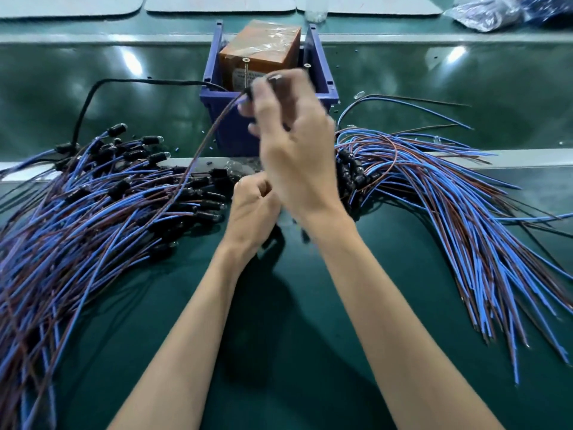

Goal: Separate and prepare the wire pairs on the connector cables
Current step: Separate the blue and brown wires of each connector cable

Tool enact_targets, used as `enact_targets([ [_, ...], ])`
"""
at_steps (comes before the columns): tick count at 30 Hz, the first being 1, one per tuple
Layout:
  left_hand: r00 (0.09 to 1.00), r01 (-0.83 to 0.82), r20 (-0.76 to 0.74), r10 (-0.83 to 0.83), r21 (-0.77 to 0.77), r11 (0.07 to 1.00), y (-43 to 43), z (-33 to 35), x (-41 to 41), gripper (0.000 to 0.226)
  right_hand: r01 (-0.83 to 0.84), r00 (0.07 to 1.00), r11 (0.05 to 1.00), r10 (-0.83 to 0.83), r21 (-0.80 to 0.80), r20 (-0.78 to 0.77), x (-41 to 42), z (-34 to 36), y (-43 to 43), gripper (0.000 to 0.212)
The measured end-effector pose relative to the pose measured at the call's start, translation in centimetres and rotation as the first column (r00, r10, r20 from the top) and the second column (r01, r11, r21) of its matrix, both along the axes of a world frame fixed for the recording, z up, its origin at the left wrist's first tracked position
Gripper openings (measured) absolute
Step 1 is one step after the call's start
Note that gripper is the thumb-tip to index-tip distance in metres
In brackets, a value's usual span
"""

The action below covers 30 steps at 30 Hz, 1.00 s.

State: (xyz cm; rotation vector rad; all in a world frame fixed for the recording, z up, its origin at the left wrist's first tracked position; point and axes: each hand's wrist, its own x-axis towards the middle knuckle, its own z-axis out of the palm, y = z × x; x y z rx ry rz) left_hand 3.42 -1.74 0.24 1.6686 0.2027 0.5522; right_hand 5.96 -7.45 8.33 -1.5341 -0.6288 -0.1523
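mid-batch by the look: right hand [294, 144] pinches one cable [198, 153] at centre frame by the bin [217, 88]; left hand [251, 209] curled below, contents unclear; left pile [93, 197] and right pile [434, 187] both large, finished one unclear.

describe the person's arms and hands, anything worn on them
Both forearms are bare, with no sleeves in view. The left hand and right hand wear no gloves. No watch, bracelet or ring shows, though the right hand is motion-blurred, so small details there cannot be ruled out.
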Motion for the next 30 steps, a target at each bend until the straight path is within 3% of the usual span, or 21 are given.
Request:
enact_targets([
  [2,0.999,0.044,-0.005,-0.044,-0.013,0.999,0.0,0.1,0.0,0.026,0.021,0.991,0.986,0.001,0.164,-0.131,0.7,0.6,-0.8,0.016],
  [5,0.996,0.092,-0.002,-0.093,-0.080,0.993,0.3,0.0,-0.1,0.019,0.025,0.962,0.922,0.083,0.387,-0.261,1.4,1.4,-1.7,0.014],
  [7,0.991,0.130,0.034,-0.126,-0.140,0.982,0.6,0.0,-0.1,0.017,0.043,0.958,0.901,0.085,0.432,-0.274,1.7,1.6,-2.1,0.013],
  [13,0.982,0.183,0.093,-0.163,-0.274,0.944,0.7,0.1,0.0,0.045,0.119,0.975,0.967,-0.070,0.226,-0.213,2.5,1.4,-3.1,0.020],
  [17,0.995,0.085,0.075,-0.060,-0.406,0.910,0.7,0.1,0.5,0.060,0.163,0.976,0.983,-0.147,0.089,-0.160,3.0,1.2,-3.3,0.021],
  [20,0.999,-0.009,0.030,0.022,-0.366,0.931,0.6,0.0,0.8,0.070,0.193,0.970,0.981,-0.191,-0.003,-0.151,3.3,1.3,-3.6,0.021],
  [25,0.989,-0.126,0.030,0.144,-0.334,0.934,0.6,0.1,1.0,0.059,0.118,0.976,0.975,-0.148,-0.186,-0.160,4.0,1.1,-3.9,0.031],
  [30,0.965,-0.213,0.058,0.255,-0.394,0.894,0.9,0.2,1.1,0.024,0.095,0.985,0.944,-0.136,-0.316,-0.110,4.0,0.7,-3.9,0.028],
])
